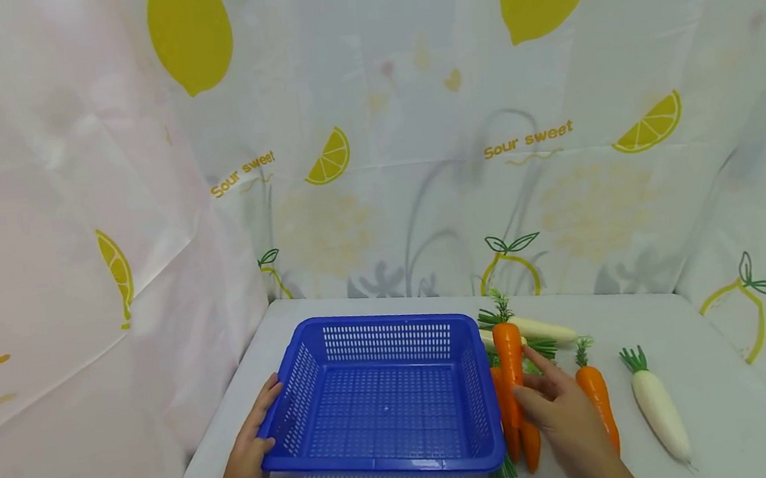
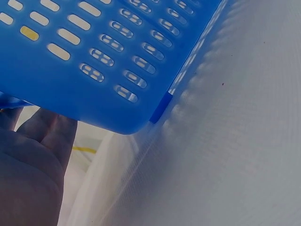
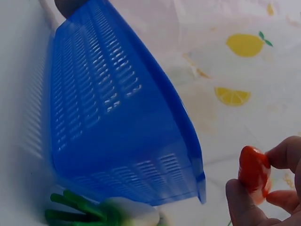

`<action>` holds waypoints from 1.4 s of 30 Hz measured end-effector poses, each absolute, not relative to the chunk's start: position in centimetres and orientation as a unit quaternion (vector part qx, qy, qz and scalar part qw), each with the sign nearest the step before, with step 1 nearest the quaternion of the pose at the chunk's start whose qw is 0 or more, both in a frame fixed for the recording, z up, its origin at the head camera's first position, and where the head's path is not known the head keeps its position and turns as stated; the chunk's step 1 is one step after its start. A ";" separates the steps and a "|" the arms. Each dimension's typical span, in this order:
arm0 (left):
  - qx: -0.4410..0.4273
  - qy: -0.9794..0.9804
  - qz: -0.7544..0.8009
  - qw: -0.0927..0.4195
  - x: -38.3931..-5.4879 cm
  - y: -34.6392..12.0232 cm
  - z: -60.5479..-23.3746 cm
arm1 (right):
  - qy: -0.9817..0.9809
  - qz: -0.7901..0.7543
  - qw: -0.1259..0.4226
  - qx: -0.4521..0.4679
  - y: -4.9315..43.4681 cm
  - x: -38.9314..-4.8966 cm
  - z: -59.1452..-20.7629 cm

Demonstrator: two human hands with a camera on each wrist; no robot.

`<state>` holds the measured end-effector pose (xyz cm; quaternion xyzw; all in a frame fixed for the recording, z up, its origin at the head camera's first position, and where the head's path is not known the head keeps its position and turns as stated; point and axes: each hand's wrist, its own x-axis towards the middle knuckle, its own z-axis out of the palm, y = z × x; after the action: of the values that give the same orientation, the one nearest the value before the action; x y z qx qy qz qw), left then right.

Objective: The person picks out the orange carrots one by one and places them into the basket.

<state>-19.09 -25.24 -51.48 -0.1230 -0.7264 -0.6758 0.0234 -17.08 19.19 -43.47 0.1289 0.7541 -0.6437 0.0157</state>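
A blue plastic basket (image 1: 388, 471) with slotted walls sits on the white table. At its left rim is my left hand (image 1: 246, 452), thumb and fingertips on the edge; the left wrist view has the fingers (image 2: 54, 134) reaching up behind the rim. Just outside the right wall, my right hand (image 1: 562, 416) pinches an orange carrot (image 1: 508, 343) with a leafy green top. In the right wrist view the carrot (image 3: 253, 172) shows end-on between thumb and fingers. Below it lies another carrot (image 1: 532, 447), partly covered.
Behind the held carrot, a white radish (image 1: 542, 329) lies among green tops. Further right are a loose carrot (image 1: 594, 396) and another white radish (image 1: 662, 416). Lemon-printed cloth (image 1: 386, 207) hangs round the table's back and sides.
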 end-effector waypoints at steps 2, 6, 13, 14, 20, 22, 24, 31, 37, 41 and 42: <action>-0.124 -0.726 -0.676 0.023 -19.1 -25.3 -51.5 | 0.749 -0.652 0.017 0.116 18.7 -17.1 -43.3; -0.129 -0.721 -0.680 0.025 -19.2 -25.2 -51.6 | 0.741 -0.664 0.018 0.101 17.7 -17.2 -42.9; -0.129 -0.726 -0.675 0.020 -19.7 -24.6 -51.8 | 0.733 -0.675 0.014 0.084 16.0 -17.0 -42.3; -0.126 -0.727 -0.675 0.020 -19.7 -24.6 -51.7 | 0.732 -0.676 0.016 0.085 15.7 -16.9 -42.1; -0.120 -0.730 -0.673 0.018 -19.4 -24.7 -51.5 | 0.719 -0.692 0.019 0.062 14.0 -17.1 -41.7; -0.119 -0.730 -0.673 0.021 -19.3 -24.9 -51.5 | 0.717 -0.694 0.018 0.056 13.6 -17.4 -41.8; -0.120 -0.729 -0.674 0.026 -19.3 -25.0 -51.5 | 0.715 -0.696 0.021 0.052 13.1 -17.8 -41.9; -0.126 -0.728 -0.673 0.031 -19.3 -25.3 -51.6 | 0.712 -0.700 0.038 0.023 11.5 -18.9 -41.8; -0.123 -0.724 -0.678 0.021 -19.2 -25.4 -51.7 | 0.710 -0.702 0.051 -0.002 10.3 -19.6 -41.4; -0.119 -0.724 -0.679 0.019 -19.2 -25.4 -51.6 | 0.714 -0.698 0.055 -0.015 9.5 -20.0 -41.1; -0.119 -0.725 -0.678 0.019 -19.2 -25.3 -51.6 | 0.716 -0.695 0.056 -0.018 9.3 -20.1 -40.9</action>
<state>-19.24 -25.34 -51.60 -0.1189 -0.7251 -0.6780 0.0193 -20.13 9.27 -40.95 -0.0183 0.7162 -0.6954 0.0558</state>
